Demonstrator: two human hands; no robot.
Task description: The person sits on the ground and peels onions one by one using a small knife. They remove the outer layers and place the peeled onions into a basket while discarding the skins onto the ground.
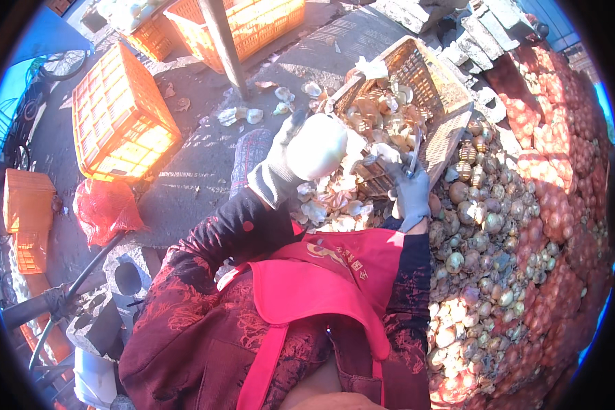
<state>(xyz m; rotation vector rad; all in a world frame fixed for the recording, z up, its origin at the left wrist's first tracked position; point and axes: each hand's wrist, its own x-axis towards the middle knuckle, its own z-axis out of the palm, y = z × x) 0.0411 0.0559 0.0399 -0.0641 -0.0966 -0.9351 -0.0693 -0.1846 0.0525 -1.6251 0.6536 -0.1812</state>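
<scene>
My left hand (282, 164), in a grey and white work glove, holds a large peeled white onion (317, 147) near the middle of the view. My right hand (411, 192), in a grey glove, grips a knife (416, 148) whose blade points up and away. A pale piece (387, 152), perhaps onion or peel, lies at my right fingertips. Beyond both hands a tilted plastic basket (448, 128) holds many dry onion skins (371, 115). More skins (338, 202) lie heaped between my forearms, in front of the red apron (312, 287).
Unpeeled onions (484, 246) are piled at the right, beside red mesh sacks of onions (553, 205). Orange crates (118, 113) stand at the left, with a red mesh bag (105, 210) near them. A post (225, 51) rises beyond my left hand. Concrete blocks (125, 277) lie lower left.
</scene>
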